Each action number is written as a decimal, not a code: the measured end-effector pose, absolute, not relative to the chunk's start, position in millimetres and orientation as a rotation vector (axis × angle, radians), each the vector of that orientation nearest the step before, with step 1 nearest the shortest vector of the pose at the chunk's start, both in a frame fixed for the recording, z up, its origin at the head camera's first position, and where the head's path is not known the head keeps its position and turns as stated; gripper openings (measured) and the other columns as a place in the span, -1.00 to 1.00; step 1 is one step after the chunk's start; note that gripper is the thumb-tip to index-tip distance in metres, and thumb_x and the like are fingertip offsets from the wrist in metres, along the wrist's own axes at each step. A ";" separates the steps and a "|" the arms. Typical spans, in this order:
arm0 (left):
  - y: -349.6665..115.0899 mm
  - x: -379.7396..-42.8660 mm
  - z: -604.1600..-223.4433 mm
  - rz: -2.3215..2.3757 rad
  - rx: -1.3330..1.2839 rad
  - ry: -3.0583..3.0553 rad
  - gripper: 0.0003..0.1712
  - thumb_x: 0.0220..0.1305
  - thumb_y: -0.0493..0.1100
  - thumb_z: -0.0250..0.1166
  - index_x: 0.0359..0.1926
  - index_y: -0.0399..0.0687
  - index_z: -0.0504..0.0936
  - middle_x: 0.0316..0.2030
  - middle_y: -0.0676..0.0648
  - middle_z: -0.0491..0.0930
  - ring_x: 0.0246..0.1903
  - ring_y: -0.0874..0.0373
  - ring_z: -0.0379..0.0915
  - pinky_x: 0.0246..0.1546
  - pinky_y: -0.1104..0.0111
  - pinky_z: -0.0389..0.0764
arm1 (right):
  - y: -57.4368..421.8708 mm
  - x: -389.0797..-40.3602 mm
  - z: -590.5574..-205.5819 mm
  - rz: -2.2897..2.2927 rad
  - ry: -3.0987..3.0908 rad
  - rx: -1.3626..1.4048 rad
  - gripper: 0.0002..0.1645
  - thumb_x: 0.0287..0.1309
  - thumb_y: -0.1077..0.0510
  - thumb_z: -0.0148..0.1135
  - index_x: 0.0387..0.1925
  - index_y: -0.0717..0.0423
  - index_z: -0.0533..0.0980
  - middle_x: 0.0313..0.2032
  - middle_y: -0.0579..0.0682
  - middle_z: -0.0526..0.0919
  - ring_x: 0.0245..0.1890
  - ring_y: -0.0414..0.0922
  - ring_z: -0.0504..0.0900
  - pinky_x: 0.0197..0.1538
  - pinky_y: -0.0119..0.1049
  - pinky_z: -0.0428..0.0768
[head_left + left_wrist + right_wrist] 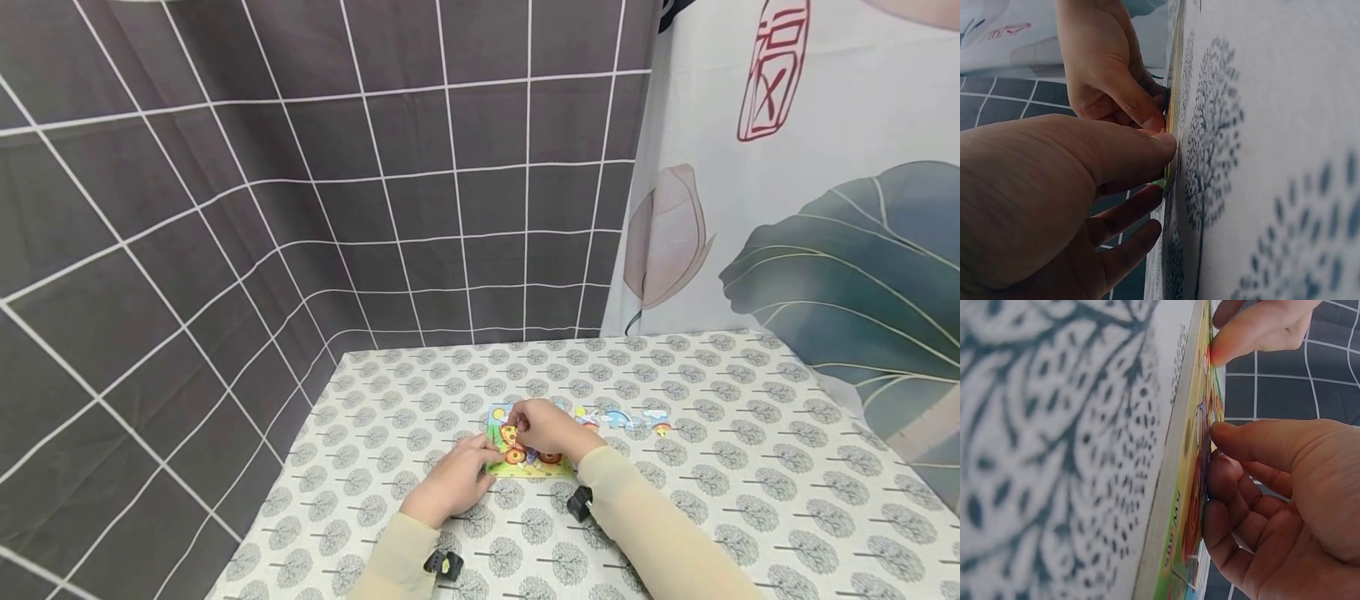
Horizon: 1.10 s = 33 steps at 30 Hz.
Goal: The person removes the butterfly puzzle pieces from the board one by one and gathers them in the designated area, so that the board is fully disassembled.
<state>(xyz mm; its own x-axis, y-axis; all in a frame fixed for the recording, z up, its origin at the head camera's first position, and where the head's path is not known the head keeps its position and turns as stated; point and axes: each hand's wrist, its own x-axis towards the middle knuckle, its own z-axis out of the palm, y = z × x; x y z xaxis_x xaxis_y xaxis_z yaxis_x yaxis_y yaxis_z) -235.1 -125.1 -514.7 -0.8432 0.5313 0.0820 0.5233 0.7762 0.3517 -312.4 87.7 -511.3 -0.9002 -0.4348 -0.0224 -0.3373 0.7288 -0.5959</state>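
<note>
A colourful cartoon puzzle board (531, 472) lies flat on the cloth, showing a sun, green grass and a spotted yellow animal above red wheels. My left hand (457, 477) rests at its left side, thumb and forefinger touching the edge while the other fingers stay extended. My right hand (551, 427) reaches over the board's upper part. Its thumb and curled fingers pinch a small puzzle piece against the board face, mostly covered by the fingertips (1225, 434). The left wrist view shows both hands (1107, 69) close together along the board's thin edge.
Several loose puzzle pieces lie right of the board, among them a rainbow piece (618, 419) and one with a cloud and a yellow figure (660, 425). A tree-print cloth (750, 467) covers the table. A dark grid curtain (420, 208) and a white leaf-print curtain (697, 108) hang behind.
</note>
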 end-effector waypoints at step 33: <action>-125.5 -235.5 -515.8 0.572 0.872 2.931 -0.57 0.36 -0.14 0.42 0.24 0.05 0.71 0.17 0.13 0.55 0.24 0.12 0.44 0.34 0.15 0.52 | 97.1 -313.2 -511.3 -1.031 2.714 -0.591 -0.77 0.19 0.32 0.44 -0.11 0.11 0.66 -0.43 -0.13 0.59 -0.45 -0.19 0.54 -0.33 -0.30 0.61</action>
<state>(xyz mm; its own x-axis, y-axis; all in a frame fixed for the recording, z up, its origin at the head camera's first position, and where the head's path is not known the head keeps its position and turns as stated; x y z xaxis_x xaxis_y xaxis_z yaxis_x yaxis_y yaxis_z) -235.5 -125.5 -515.8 -0.8425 0.5336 0.0743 0.5224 0.7754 0.3547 -313.2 97.1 -511.3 -0.9050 -0.4246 -0.0258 -0.3004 0.6809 -0.6679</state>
